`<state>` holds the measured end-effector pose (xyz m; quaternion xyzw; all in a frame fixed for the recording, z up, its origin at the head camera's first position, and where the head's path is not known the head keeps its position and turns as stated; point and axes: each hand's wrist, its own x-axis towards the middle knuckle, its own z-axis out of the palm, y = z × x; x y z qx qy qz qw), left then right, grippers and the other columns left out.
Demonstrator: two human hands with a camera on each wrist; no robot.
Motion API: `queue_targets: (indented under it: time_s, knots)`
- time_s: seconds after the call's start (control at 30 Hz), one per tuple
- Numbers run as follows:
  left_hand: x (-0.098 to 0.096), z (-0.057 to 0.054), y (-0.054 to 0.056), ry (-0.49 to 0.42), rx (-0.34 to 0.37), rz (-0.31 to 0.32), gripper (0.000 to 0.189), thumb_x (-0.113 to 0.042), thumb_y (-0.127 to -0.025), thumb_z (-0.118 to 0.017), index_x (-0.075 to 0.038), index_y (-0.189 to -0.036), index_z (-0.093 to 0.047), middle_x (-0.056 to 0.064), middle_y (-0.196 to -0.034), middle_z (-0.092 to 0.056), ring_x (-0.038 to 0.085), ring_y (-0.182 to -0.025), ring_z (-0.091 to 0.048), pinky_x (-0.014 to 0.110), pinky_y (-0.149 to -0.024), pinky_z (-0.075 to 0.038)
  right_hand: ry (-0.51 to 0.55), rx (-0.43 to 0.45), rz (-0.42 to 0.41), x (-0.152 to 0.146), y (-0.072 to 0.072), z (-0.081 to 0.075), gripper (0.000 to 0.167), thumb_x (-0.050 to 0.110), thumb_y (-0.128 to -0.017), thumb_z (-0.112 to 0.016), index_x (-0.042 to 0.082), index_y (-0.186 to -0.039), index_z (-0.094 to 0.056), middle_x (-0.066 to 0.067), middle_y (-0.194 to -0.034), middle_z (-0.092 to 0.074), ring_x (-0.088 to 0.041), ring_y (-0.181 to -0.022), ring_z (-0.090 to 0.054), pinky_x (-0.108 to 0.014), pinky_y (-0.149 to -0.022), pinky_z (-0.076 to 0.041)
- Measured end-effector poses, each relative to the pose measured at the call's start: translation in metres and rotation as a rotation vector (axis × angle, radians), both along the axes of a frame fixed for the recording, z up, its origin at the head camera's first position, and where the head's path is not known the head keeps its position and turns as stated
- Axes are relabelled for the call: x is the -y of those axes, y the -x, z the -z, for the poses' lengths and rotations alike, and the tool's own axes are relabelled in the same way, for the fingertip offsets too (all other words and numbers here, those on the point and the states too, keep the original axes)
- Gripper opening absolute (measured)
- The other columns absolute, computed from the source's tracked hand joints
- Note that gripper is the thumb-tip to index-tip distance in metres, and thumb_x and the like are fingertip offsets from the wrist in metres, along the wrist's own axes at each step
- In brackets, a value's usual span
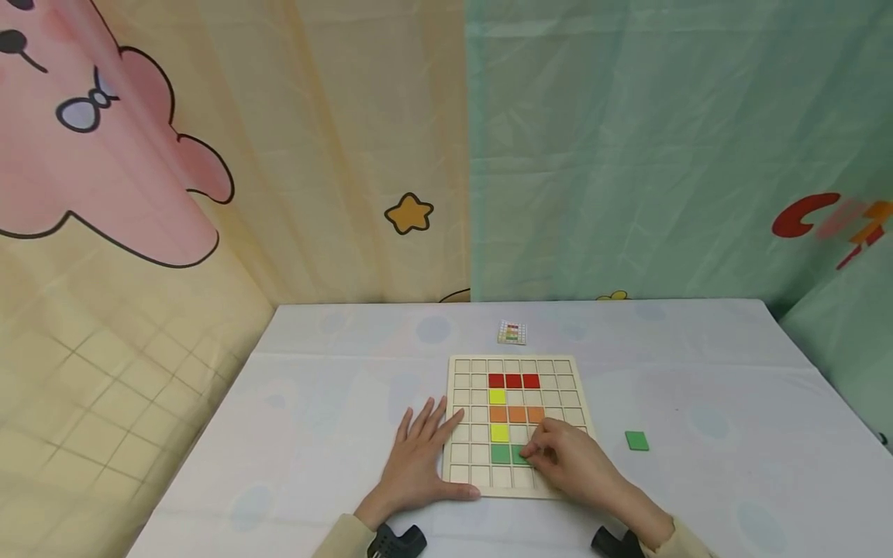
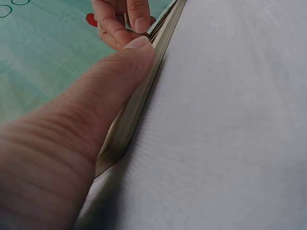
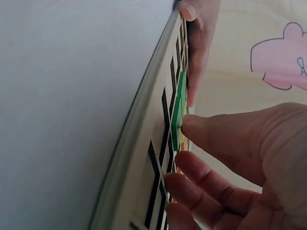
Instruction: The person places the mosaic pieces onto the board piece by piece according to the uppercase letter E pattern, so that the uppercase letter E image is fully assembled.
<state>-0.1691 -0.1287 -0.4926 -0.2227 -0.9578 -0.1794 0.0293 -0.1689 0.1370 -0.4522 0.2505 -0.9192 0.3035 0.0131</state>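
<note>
A pale gridded board [image 1: 462, 474] lies flat with coloured square tiles in some cells: a red row [image 1: 513, 381], an orange row [image 1: 516, 415], two yellow tiles and a green pair. My left hand [image 1: 416, 463] rests spread over the board's left edge, its thumb along the near edge. With curled fingers, my right hand [image 1: 575, 461] holds the second green tile [image 1: 518, 456] at its cell. Up close in the right wrist view, the thumb tip touches that green tile [image 3: 176, 127], the forefinger beside its near end; the fingers partly cover it from above.
One loose green tile [image 1: 637, 441] lies on the white-covered table [image 1: 711, 387] right of the board. Beyond the board's far edge is a small card [image 1: 512, 333] printed with a coloured grid pattern. Curtains [image 1: 363, 155] hang behind the table.
</note>
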Motion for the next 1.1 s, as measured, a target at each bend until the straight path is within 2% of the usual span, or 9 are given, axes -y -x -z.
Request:
queue_targets:
  time_s: [0.17,0.27,0.37,0.47,0.57,0.63,0.77,0.9,1.1]
  knots:
    - [-0.001,0.002,0.001,0.005,0.027,-0.006,0.112,-0.084,-0.063,-0.058,-0.020,-0.150,-0.031,0.006,-0.157,-0.015,0.026,-0.143,-0.005,0.049,-0.112,0.002,0.068,-0.040,-0.103,-0.018,-0.002,0.002,0.012,0.008,-0.083,-0.073,0.017,-0.089,-0.074,0.017,-0.088,-0.053,-0.003,-0.074,-0.048,-0.022,-0.062,-0.045]
    - [-0.001,0.002,0.001,0.010,0.033,-0.009,0.112,-0.084,-0.063,-0.058,-0.020,-0.150,-0.030,0.006,-0.157,-0.014,0.025,-0.143,-0.003,0.048,-0.112,0.003,0.108,-0.094,-0.099,-0.031,-0.001,0.001,0.014,0.007,-0.082,-0.074,0.018,-0.090,-0.072,0.016,-0.092,-0.055,-0.005,-0.081,-0.053,-0.025,-0.067,-0.050]
    - [-0.001,0.002,0.001,0.010,0.035,-0.011,0.112,-0.083,-0.062,-0.059,-0.021,-0.150,-0.030,0.005,-0.157,-0.014,0.024,-0.143,-0.003,0.047,-0.112,0.004,0.079,-0.132,-0.025,-0.047,0.000,-0.003,0.017,0.005,-0.080,-0.075,0.018,-0.091,-0.072,0.015,-0.096,-0.058,-0.010,-0.088,-0.057,-0.031,-0.072,-0.053]
    - [-0.001,0.002,0.001,0.005,0.039,-0.011,0.112,-0.083,-0.062,-0.059,-0.021,-0.150,-0.030,0.005,-0.157,-0.014,0.024,-0.143,-0.002,0.047,-0.112,0.005,-0.002,-0.166,0.092,-0.066,0.001,-0.007,0.018,0.005,-0.077,-0.077,0.015,-0.092,-0.073,0.009,-0.098,-0.063,-0.018,-0.094,-0.060,-0.040,-0.077,-0.053]
    - [-0.001,0.001,0.001,-0.002,0.044,-0.010,0.112,-0.083,-0.062,-0.059,-0.021,-0.150,-0.030,0.005,-0.157,-0.014,0.024,-0.143,-0.002,0.047,-0.112,0.005,-0.081,-0.162,0.184,-0.085,0.001,-0.011,0.017,0.009,-0.077,-0.078,0.011,-0.093,-0.075,0.000,-0.101,-0.066,-0.028,-0.099,-0.060,-0.048,-0.081,-0.050]
    - [-0.001,0.001,0.000,-0.001,0.042,-0.011,0.112,-0.083,-0.062,-0.059,-0.020,-0.150,-0.030,0.006,-0.157,-0.014,0.024,-0.143,-0.002,0.047,-0.112,0.004,-0.135,-0.134,0.216,-0.095,0.000,-0.011,0.017,0.012,-0.077,-0.078,0.008,-0.094,-0.075,-0.005,-0.100,-0.066,-0.032,-0.098,-0.059,-0.050,-0.080,-0.049]
    - [0.000,0.000,0.000,-0.002,0.039,-0.009,0.111,-0.082,-0.063,-0.060,-0.020,-0.150,-0.030,0.006,-0.157,-0.014,0.025,-0.143,-0.002,0.048,-0.112,0.003,-0.193,-0.052,0.253,-0.109,0.000,-0.006,0.023,0.016,-0.075,-0.080,0.005,-0.094,-0.073,-0.003,-0.093,-0.061,-0.025,-0.086,-0.057,-0.044,-0.072,-0.049]
    - [-0.001,0.000,0.000,-0.005,0.037,-0.004,0.111,-0.082,-0.063,-0.060,-0.020,-0.150,-0.030,0.006,-0.157,-0.014,0.025,-0.143,-0.003,0.048,-0.112,0.003,-0.174,0.020,0.280,-0.113,0.000,-0.002,0.027,0.013,-0.073,-0.080,0.001,-0.096,-0.072,0.001,-0.087,-0.057,-0.014,-0.074,-0.050,-0.032,-0.061,-0.045]
    - [0.000,-0.001,0.000,-0.004,0.035,-0.001,0.111,-0.082,-0.063,-0.060,-0.020,-0.150,-0.030,0.006,-0.157,-0.014,0.025,-0.143,-0.003,0.048,-0.112,0.003,-0.118,0.025,0.291,-0.113,-0.001,0.003,0.027,0.005,-0.070,-0.082,0.003,-0.096,-0.072,0.003,-0.083,-0.056,-0.011,-0.070,-0.049,-0.024,-0.055,-0.044]
